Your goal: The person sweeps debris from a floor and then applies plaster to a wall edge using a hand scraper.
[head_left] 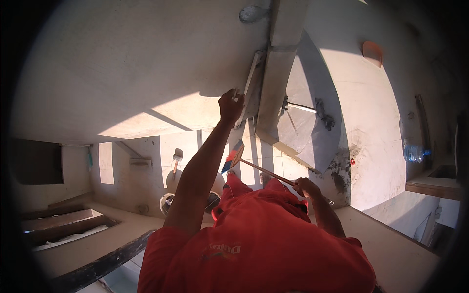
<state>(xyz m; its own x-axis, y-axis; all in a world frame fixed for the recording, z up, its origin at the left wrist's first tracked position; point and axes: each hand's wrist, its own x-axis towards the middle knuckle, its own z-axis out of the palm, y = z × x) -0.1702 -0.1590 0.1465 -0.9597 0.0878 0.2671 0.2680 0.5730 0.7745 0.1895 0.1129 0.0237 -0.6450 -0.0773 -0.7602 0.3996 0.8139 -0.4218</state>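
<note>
Bucket: round pale-rimmed bucket [162, 203] with dark insides, off to the left of the broom [234, 155], partly tucked behind the raised arm.
Flat tool: short brown handle, flat greyish blade, so kinda a mini-shovel look; this flat tool [178, 155] is also left of the broom.
Left hand: raised beyond the broom head and curled around something small and pale; can't tell what that is, tbh. The left hand [230, 105] is near the wall.
Broom: the colourful bit here, bristles in blue, white and orangey-red, fanned out flat, on a thin reddish-brown stick. Head's near the left foot, stick slants across in front of the legs.
Long bar: pale, straight, narrow; the long bar [251, 80] is past the broom head, right by the left hand.
Right hand: fist wrapped round the broom's stick, toward the end away from the bristles; that's the right hand [305, 187].
Bottle: big clear-blue bottle [414, 153], well right of the broom.
</note>
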